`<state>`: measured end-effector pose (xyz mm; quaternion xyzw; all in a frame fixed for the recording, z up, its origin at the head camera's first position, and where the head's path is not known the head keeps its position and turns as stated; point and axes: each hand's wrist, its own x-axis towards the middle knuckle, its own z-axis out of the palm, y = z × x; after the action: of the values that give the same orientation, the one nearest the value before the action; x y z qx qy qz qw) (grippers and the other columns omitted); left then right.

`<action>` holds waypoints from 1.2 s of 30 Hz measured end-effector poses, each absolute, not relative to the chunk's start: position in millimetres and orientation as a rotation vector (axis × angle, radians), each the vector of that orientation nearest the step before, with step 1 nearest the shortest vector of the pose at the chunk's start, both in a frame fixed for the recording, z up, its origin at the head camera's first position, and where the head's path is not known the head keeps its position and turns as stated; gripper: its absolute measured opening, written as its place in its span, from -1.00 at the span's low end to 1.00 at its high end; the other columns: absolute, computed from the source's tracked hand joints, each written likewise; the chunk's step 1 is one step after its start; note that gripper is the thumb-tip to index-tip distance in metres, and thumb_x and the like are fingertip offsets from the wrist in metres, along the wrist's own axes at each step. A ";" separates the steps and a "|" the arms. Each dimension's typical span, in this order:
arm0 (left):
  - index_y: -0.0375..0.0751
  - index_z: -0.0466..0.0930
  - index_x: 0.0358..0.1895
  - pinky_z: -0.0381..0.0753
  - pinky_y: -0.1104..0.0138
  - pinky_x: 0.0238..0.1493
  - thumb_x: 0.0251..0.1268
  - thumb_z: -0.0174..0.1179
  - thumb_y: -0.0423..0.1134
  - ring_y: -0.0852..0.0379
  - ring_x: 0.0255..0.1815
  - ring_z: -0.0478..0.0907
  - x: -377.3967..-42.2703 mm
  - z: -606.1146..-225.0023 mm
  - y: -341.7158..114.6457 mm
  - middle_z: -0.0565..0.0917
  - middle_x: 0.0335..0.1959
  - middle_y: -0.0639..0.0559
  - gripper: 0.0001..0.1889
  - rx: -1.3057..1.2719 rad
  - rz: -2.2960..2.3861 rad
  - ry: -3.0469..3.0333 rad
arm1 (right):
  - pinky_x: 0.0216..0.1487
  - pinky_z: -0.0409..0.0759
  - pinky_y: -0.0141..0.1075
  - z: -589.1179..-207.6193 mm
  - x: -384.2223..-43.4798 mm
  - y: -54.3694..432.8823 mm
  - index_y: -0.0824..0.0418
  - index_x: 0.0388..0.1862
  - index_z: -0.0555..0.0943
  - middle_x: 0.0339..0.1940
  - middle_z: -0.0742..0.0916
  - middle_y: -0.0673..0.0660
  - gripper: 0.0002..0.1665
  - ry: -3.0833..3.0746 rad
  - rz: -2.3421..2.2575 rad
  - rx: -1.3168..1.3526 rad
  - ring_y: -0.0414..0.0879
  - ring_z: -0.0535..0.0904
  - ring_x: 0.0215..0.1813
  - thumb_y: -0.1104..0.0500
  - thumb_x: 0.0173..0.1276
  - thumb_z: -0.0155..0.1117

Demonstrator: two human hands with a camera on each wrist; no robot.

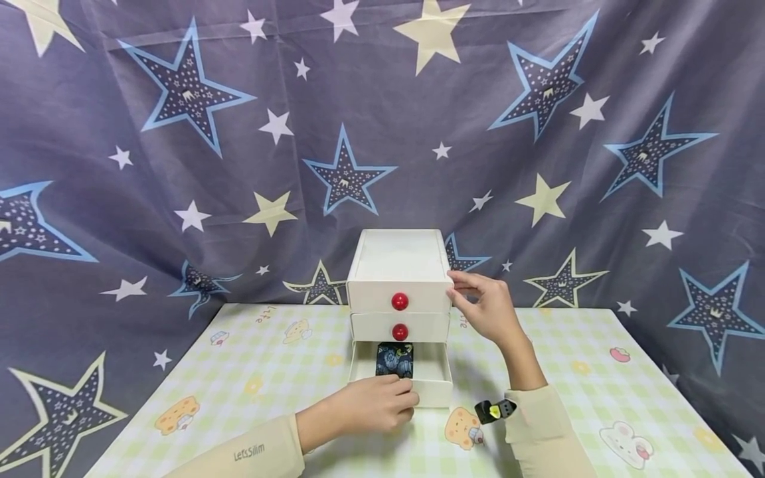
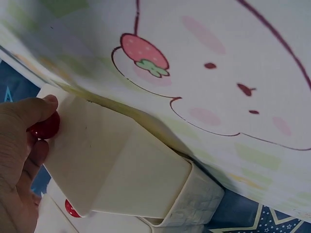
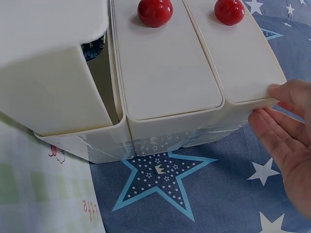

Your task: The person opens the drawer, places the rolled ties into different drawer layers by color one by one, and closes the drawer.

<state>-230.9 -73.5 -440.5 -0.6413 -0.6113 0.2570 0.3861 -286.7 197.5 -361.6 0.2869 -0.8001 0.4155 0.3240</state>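
A white three-tier drawer cabinet (image 1: 399,255) stands at the table's far edge. Its bottom drawer (image 1: 437,394) is pulled out, while the upper two sit closed behind red knobs. In the left wrist view, my left hand (image 2: 17,150) pinches the bottom drawer's red knob (image 2: 47,127) between thumb and fingers. Inside that drawer lies a dark blue patterned item (image 1: 394,358), its lower part hidden by the left hand; its kind is unclear. My right hand (image 1: 487,307) grips the cabinet's upper right front edge, thumb on the front and fingers along the side.
A checked tablecloth (image 1: 257,372) with cartoon prints covers the table. Behind it hangs a grey-blue curtain (image 1: 406,113) patterned with stars. A small black device (image 1: 495,410) with a yellow mark is at the right wrist.
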 end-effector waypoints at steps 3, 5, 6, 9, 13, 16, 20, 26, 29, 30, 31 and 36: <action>0.15 0.70 -0.27 0.52 0.44 -0.20 0.46 0.03 -0.19 0.16 -0.17 0.41 -232.4 -440.5 -73.8 0.50 -0.21 0.18 -0.77 -1.638 0.657 -1.579 | -0.08 0.79 -0.08 -361.6 -286.6 197.6 0.33 0.14 0.72 -0.02 0.79 0.27 -0.62 -2.099 1.086 0.754 0.08 0.78 -0.10 0.33 0.35 0.46; 0.14 0.71 -0.26 0.52 0.45 -0.18 0.45 0.06 -0.18 0.16 -0.16 0.41 -233.7 -440.6 -73.5 0.50 -0.20 0.18 -0.79 -1.636 0.660 -1.596 | -0.09 0.79 -0.11 -361.5 -286.6 197.9 0.33 0.13 0.72 -0.02 0.79 0.27 -0.63 -2.094 1.080 0.757 0.08 0.78 -0.10 0.34 0.34 0.46; 0.14 0.71 -0.25 0.53 0.44 -0.17 0.45 0.08 -0.17 0.16 -0.15 0.41 -234.1 -440.4 -73.2 0.50 -0.19 0.18 -0.80 -1.637 0.659 -1.606 | -0.09 0.79 -0.11 -361.4 -286.6 198.0 0.34 0.13 0.72 -0.02 0.79 0.27 -0.63 -2.091 1.081 0.760 0.08 0.78 -0.11 0.34 0.34 0.46; 0.13 0.71 -0.26 0.52 0.45 -0.17 0.44 0.09 -0.16 0.16 -0.15 0.40 -235.5 -439.8 -72.9 0.49 -0.20 0.18 -0.82 -1.629 0.662 -1.615 | -0.10 0.79 -0.04 -361.0 -286.8 197.8 0.35 0.13 0.72 -0.03 0.79 0.28 -0.63 -2.082 1.088 0.768 0.09 0.78 -0.11 0.34 0.34 0.46; 0.12 0.71 -0.26 0.51 0.45 -0.17 0.44 0.10 -0.14 0.16 -0.15 0.39 -237.0 -438.4 -71.9 0.49 -0.21 0.18 -0.82 -1.618 0.660 -1.627 | -0.10 0.79 -0.03 -361.1 -287.0 197.8 0.35 0.12 0.72 -0.03 0.79 0.28 -0.63 -2.083 1.090 0.767 0.10 0.78 -0.11 0.34 0.34 0.46; 0.12 0.71 -0.25 0.52 0.46 -0.13 0.45 0.12 -0.14 0.16 -0.14 0.38 -237.9 -437.3 -70.8 0.49 -0.20 0.18 -0.84 -1.603 0.668 -1.655 | -0.10 0.79 -0.11 -361.1 -287.1 197.9 0.35 0.12 0.72 -0.03 0.79 0.28 -0.63 -2.086 1.086 0.764 0.08 0.78 -0.11 0.34 0.34 0.46; 0.12 0.72 -0.24 0.51 0.46 -0.13 0.46 0.16 -0.13 0.17 -0.14 0.37 -239.6 -436.9 -69.7 0.49 -0.18 0.19 -0.86 -1.590 0.680 -1.684 | -0.10 0.79 -0.19 -361.2 -287.3 198.3 0.34 0.13 0.72 -0.03 0.79 0.27 -0.63 -2.084 1.079 0.767 0.08 0.79 -0.12 0.34 0.34 0.46; 0.11 0.73 -0.24 0.52 0.46 -0.12 0.42 0.22 -0.16 0.18 -0.14 0.38 -244.1 -438.9 -69.5 0.51 -0.18 0.19 -0.90 -1.584 0.680 -1.699 | -0.11 0.79 -0.20 -361.5 -287.5 198.7 0.34 0.12 0.72 -0.04 0.79 0.27 -0.63 -2.083 1.074 0.767 0.07 0.79 -0.12 0.35 0.33 0.46; 0.11 0.74 -0.24 0.53 0.46 -0.13 0.40 0.24 -0.17 0.17 -0.14 0.39 -246.8 -440.4 -70.1 0.51 -0.19 0.19 -0.91 -1.571 0.684 -1.695 | -0.10 0.79 -0.15 -361.7 -287.3 198.6 0.34 0.12 0.72 -0.04 0.79 0.27 -0.63 -2.084 1.080 0.769 0.08 0.79 -0.12 0.35 0.34 0.46; 0.11 0.73 -0.25 0.53 0.46 -0.13 0.40 0.24 -0.18 0.17 -0.14 0.39 -247.9 -441.0 -70.3 0.51 -0.19 0.19 -0.91 -1.568 0.685 -1.694 | -0.10 0.80 -0.13 -361.8 -287.3 198.6 0.34 0.12 0.72 -0.04 0.79 0.27 -0.63 -2.083 1.083 0.769 0.08 0.79 -0.12 0.35 0.34 0.46; 0.11 0.73 -0.25 0.52 0.46 -0.14 0.40 0.24 -0.17 0.17 -0.14 0.39 -248.9 -441.6 -70.4 0.51 -0.19 0.19 -0.91 -1.567 0.684 -1.692 | -0.10 0.80 -0.11 -361.9 -287.1 198.6 0.35 0.12 0.72 -0.03 0.79 0.28 -0.63 -2.083 1.087 0.770 0.08 0.78 -0.12 0.35 0.34 0.46; 0.11 0.72 -0.27 0.49 0.46 -0.16 0.39 0.24 -0.18 0.16 -0.16 0.38 -253.2 -442.4 -70.4 0.50 -0.20 0.18 -0.91 -1.566 0.680 -1.698 | -0.09 0.79 -0.17 -361.8 -287.4 198.4 0.34 0.13 0.72 -0.02 0.79 0.27 -0.63 -2.082 1.084 0.769 0.08 0.79 -0.11 0.35 0.34 0.46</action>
<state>-253.2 -70.4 -442.4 -0.6072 -0.6584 0.2635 0.3584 -287.4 198.4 -361.8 0.2938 -0.7959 0.4144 0.3294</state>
